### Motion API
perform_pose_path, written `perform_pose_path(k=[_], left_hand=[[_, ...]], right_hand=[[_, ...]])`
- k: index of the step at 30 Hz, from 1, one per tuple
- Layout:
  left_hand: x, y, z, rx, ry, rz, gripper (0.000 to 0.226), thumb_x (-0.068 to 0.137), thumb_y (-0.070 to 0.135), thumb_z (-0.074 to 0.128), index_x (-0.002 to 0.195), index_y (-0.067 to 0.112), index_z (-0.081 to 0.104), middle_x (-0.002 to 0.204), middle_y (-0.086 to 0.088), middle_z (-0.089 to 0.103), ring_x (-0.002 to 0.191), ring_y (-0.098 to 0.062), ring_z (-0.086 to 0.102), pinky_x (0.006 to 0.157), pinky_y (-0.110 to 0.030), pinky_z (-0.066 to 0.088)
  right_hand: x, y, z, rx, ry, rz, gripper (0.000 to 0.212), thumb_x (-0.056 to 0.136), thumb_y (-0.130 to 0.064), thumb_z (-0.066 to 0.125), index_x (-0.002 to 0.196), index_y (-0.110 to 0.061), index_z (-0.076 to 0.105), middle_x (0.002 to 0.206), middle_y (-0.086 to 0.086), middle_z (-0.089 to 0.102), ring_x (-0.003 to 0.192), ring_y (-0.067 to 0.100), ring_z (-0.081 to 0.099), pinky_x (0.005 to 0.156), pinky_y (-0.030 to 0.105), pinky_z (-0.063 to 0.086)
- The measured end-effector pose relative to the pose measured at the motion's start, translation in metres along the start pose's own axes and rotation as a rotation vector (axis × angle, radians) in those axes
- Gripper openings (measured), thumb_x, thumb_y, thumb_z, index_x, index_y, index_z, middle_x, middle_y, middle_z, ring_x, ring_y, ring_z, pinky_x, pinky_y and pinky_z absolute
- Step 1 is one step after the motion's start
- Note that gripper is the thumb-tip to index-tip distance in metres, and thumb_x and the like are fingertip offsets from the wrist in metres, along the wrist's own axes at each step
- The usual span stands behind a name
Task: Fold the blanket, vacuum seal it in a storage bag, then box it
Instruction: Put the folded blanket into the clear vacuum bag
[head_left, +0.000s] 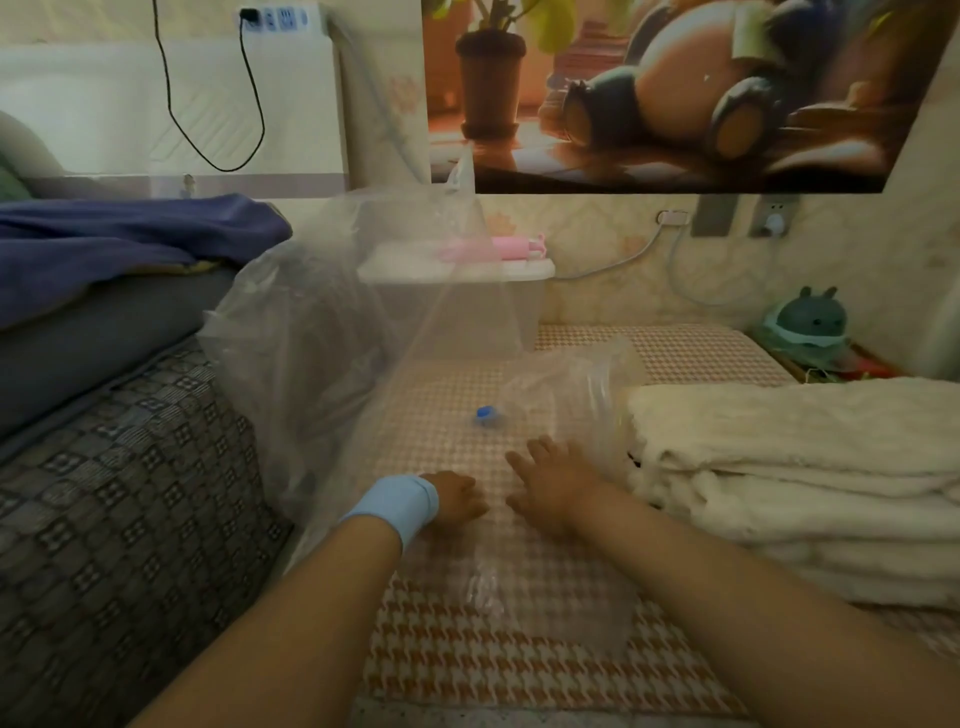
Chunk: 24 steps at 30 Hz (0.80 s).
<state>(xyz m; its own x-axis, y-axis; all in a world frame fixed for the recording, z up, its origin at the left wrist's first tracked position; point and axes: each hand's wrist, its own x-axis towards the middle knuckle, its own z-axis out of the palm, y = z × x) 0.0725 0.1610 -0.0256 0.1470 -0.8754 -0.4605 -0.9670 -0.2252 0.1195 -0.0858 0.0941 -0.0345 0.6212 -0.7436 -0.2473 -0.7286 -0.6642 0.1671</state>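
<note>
Left hand (457, 501): fingers curled on bag (322, 364) (grip cannot be confirmed).
Right hand (553, 486): fingers spread, pressed flat.
Risk: blanket (779, 467) snagged if bag is left collapsed.

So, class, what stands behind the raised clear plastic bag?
Through the bag you can see a clear box with a white lid and something pink on top. The bag's folds blur the box's left side, so its contents cannot be told.

Both hands are down on the clear vacuum storage bag (322, 364): right hand (553, 486) flat with fingers spread, left hand (457, 500) beside it, its fingers tucked out of sight. The blue valve (485, 415) sits just beyond them. A folded white blanket (805, 467) is stacked just beside the right hand.
</note>
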Motion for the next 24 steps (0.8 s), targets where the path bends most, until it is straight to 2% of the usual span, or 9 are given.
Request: perform_pose_path(k=[2, 4, 7, 12, 16, 18, 20, 22, 24], left_hand=[[-0.003, 0.007, -0.006, 0.046, 0.000, -0.032, 0.062, 0.101, 0.047, 0.039, 0.153, 0.017, 0.024, 0.159, -0.005, 0.023, 0.144, -0.025, 0.027, 0.117, -0.039, 0.024], [-0.004, 0.016, -0.015, 0.006, 0.085, -0.033, 0.060, 0.100, 0.046, 0.041, 0.152, 0.021, 0.027, 0.158, -0.002, 0.026, 0.143, -0.024, 0.030, 0.117, -0.039, 0.026], [-0.008, 0.042, -0.028, -0.090, 0.243, 0.050, 0.048, 0.100, 0.041, 0.043, 0.146, 0.026, 0.039, 0.151, 0.000, 0.041, 0.133, -0.023, 0.045, 0.110, -0.038, 0.037], [-0.025, 0.100, -0.033, -0.247, 0.340, 0.199, 0.042, 0.100, 0.033, 0.047, 0.141, 0.025, 0.045, 0.142, 0.001, 0.051, 0.124, -0.021, 0.053, 0.102, -0.035, 0.045], [-0.023, 0.138, -0.018, -0.273, 0.323, 0.249, 0.058, 0.094, 0.044, 0.055, 0.144, 0.023, 0.037, 0.146, -0.005, 0.042, 0.126, -0.027, 0.050, 0.102, -0.041, 0.045], [-0.020, 0.151, -0.010, -0.285, 0.263, 0.241, 0.072, 0.089, 0.051, 0.058, 0.148, 0.024, 0.027, 0.149, -0.007, 0.035, 0.128, -0.031, 0.047, 0.102, -0.044, 0.044], [-0.017, 0.159, -0.003, -0.263, 0.226, 0.243, 0.082, 0.084, 0.057, 0.058, 0.150, 0.031, 0.017, 0.152, -0.007, 0.030, 0.131, -0.034, 0.042, 0.104, -0.048, 0.042], [-0.011, 0.158, 0.000, -0.269, 0.228, 0.249, 0.093, 0.074, 0.064, 0.062, 0.148, 0.039, 0.012, 0.149, -0.005, 0.033, 0.130, -0.035, 0.043, 0.103, -0.051, 0.042], [-0.005, 0.158, 0.001, -0.251, 0.239, 0.248, 0.093, 0.072, 0.059, 0.066, 0.146, 0.042, 0.011, 0.142, -0.007, 0.043, 0.122, -0.034, 0.050, 0.099, -0.049, 0.046]], right_hand=[[-0.014, 0.008, -0.020, -0.079, 0.128, -0.042, 0.055, 0.105, -0.044, 0.033, 0.155, -0.020, 0.030, 0.164, 0.015, 0.017, 0.152, 0.035, 0.010, 0.121, 0.054, 0.012], [-0.032, 0.017, -0.037, -0.097, 0.338, -0.072, 0.045, 0.103, -0.038, 0.037, 0.143, -0.021, 0.048, 0.154, 0.012, 0.038, 0.143, 0.032, 0.030, 0.115, 0.049, 0.023], [-0.064, 0.041, -0.057, -0.062, 0.572, -0.028, 0.042, 0.100, -0.037, 0.040, 0.137, -0.024, 0.053, 0.143, 0.005, 0.050, 0.129, 0.025, 0.044, 0.103, 0.043, 0.030], [-0.112, 0.088, -0.055, 0.101, 0.575, 0.204, 0.058, 0.099, -0.053, 0.039, 0.151, -0.026, 0.035, 0.150, 0.003, 0.040, 0.133, 0.027, 0.039, 0.108, 0.050, 0.030], [-0.142, 0.107, -0.031, 0.211, 0.399, 0.142, 0.091, 0.088, -0.077, 0.039, 0.159, -0.029, 0.010, 0.159, 0.005, 0.024, 0.143, 0.028, 0.027, 0.113, 0.054, 0.027], [-0.151, 0.115, -0.014, 0.132, 0.303, 0.067, 0.105, 0.082, -0.081, 0.047, 0.158, -0.034, -0.006, 0.166, 0.004, 0.008, 0.151, 0.028, 0.011, 0.118, 0.059, 0.014], [-0.155, 0.122, 0.007, 0.018, 0.302, 0.044, 0.117, 0.076, -0.081, 0.056, 0.153, -0.039, -0.021, 0.167, 0.003, -0.012, 0.153, 0.031, -0.010, 0.115, 0.067, -0.002], [-0.153, 0.124, 0.022, -0.055, 0.345, 0.045, 0.127, 0.068, -0.081, 0.063, 0.150, -0.042, -0.026, 0.165, 0.004, -0.022, 0.151, 0.035, -0.022, 0.111, 0.073, -0.008], [-0.150, 0.127, 0.031, -0.085, 0.344, 0.043, 0.137, 0.061, -0.079, 0.071, 0.150, -0.042, -0.027, 0.163, 0.006, -0.027, 0.148, 0.038, -0.027, 0.108, 0.076, -0.010]])
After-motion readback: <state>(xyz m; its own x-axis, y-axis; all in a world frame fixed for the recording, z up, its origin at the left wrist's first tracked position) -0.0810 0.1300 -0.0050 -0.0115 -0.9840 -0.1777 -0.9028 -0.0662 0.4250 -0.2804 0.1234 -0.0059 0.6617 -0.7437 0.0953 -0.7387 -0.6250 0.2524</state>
